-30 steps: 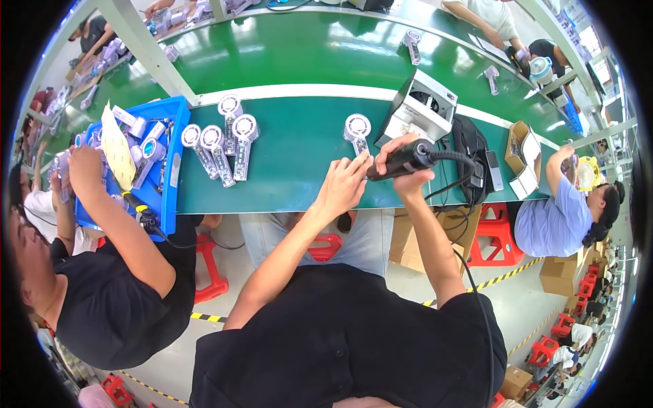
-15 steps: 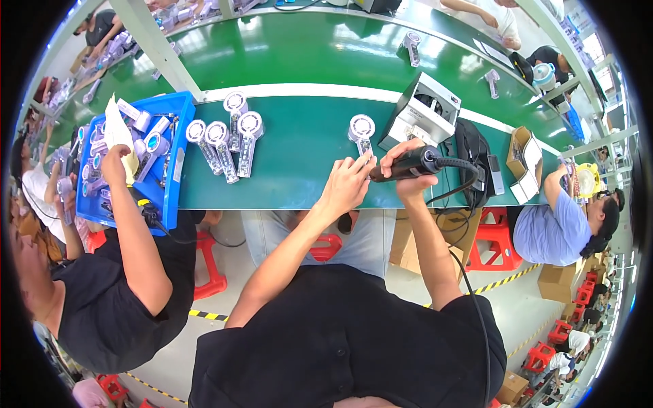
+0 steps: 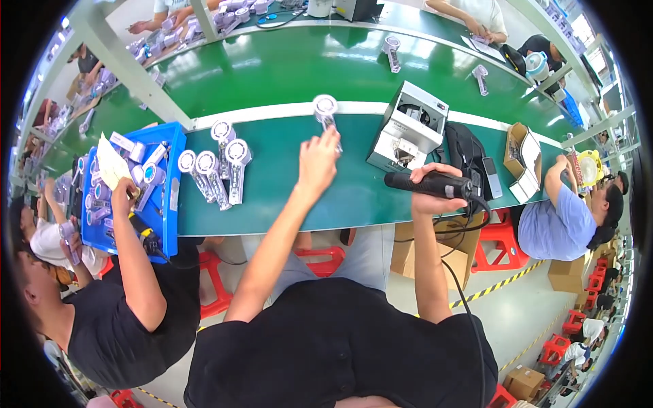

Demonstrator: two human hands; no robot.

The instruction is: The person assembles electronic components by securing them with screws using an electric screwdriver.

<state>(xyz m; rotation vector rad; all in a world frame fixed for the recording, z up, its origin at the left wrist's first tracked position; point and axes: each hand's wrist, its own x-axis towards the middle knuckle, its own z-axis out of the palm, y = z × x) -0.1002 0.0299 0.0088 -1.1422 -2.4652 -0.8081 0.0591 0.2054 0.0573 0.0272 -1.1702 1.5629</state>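
White round-headed handheld fan [image 3: 326, 111] on green belt; black electric screwdriver [image 3: 428, 183] held level.

Long green conveyor table [image 3: 286, 75]; red stools [image 3: 320, 258]; pale floor [image 3: 517, 313] with striped tape

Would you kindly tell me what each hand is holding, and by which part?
The right hand wraps the middle of a black corded electric screwdriver. The left hand has its fingertips on the handle of a white round-headed handheld fan; whether it actually grips it cannot be told.
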